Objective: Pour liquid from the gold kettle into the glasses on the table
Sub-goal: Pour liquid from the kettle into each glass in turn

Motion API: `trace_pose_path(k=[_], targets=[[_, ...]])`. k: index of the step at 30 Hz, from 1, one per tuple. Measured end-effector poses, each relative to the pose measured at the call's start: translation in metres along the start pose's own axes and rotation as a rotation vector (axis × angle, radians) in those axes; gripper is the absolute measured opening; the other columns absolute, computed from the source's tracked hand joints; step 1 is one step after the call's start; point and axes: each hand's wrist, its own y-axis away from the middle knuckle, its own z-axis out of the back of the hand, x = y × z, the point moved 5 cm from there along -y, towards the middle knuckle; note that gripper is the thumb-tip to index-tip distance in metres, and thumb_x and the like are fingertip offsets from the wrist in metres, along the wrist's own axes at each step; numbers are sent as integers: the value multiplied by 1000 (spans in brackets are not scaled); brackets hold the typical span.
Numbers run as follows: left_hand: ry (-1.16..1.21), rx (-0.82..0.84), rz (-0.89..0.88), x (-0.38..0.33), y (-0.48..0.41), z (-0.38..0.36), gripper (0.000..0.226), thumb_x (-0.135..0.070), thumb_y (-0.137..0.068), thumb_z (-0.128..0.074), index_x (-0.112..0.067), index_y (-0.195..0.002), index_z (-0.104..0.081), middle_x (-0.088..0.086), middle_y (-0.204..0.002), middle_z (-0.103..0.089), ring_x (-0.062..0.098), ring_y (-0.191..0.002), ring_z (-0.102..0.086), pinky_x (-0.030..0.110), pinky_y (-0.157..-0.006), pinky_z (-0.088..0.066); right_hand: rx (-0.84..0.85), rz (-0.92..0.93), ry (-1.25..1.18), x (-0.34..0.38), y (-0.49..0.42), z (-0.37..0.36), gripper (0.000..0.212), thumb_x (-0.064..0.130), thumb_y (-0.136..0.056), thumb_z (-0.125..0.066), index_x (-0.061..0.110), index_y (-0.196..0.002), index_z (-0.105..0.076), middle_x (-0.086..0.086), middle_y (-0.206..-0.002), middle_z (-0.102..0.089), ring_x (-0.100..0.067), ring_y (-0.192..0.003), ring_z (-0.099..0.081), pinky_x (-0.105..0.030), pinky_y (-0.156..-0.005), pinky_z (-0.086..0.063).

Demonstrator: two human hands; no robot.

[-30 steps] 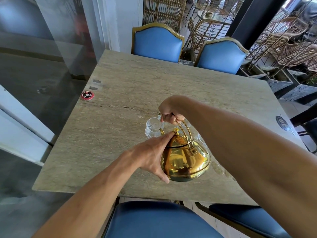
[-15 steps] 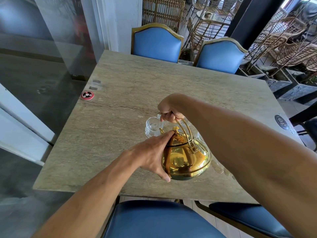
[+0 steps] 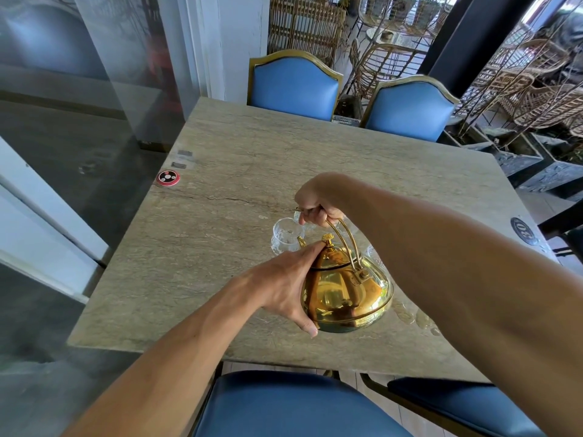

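A shiny gold kettle is tipped forward over the stone table, its spout pointing at a clear glass. My right hand is shut around the kettle's arched handle from above. My left hand lies flat against the kettle's left side, its fingertips pressing the lid beside the gold knob. A second glass shows partly behind the kettle, right of the handle, mostly hidden by my right forearm. Whether liquid is flowing I cannot tell.
A wet patch lies on the table right of the kettle. A round red call button sits near the left edge and a dark round disc near the right edge. Blue chairs stand at the far and near sides.
The kettle and both hands have lifted slightly and stayed tilted towards the glass; little else has moved.
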Motion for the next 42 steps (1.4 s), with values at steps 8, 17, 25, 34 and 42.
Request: trace_pose_path(k=[8,17,25,34,42], targets=[[-1,-19,-19,-1,-1,2,145,-51,-48,-103,-23,-156,-11,2,-147,-44,21,-127,-54,28,-111,-42,-4,0,7,1,-1,2,40,7,-103,-16,-6,-113,-52,0,-36,-30,-7,-21,-20,-8,-27,-18],[-17,-15,-21,0,-3,2,144,-53,-47,-102,-25,-154,-11,2,-143,-47,22,-123,-57,35,-110,-48,-21,2,-1,0,-2,4,39,7,-103,-17,-5,-113,-53,-1,-34,-33,-7,-20,-21,-7,-28,-19],[-12,-25,-37,0,-3,3,143,-52,-48,-103,-24,-155,-11,2,-145,-46,20,-124,-54,33,-111,-46,-12,0,-7,0,0,5,41,8,-104,-15,-5,-114,-52,1,-34,-31,-7,-20,-20,-7,-28,-19],[-10,-29,-44,2,-5,3,143,-53,-48,-102,-25,-154,-11,2,-147,-44,20,-128,-52,33,-113,-44,-13,7,-20,1,-1,6,41,9,-105,-16,-5,-114,-53,1,-34,-30,-7,-20,-21,-7,-28,-19],[-30,-19,-28,6,-6,2,147,-58,-46,-101,-29,-155,-7,3,-149,-43,23,-129,-53,41,-113,-47,-8,6,-40,3,-2,5,40,8,-104,-16,-5,-114,-53,1,-34,-30,-7,-20,-19,-7,-29,-19]])
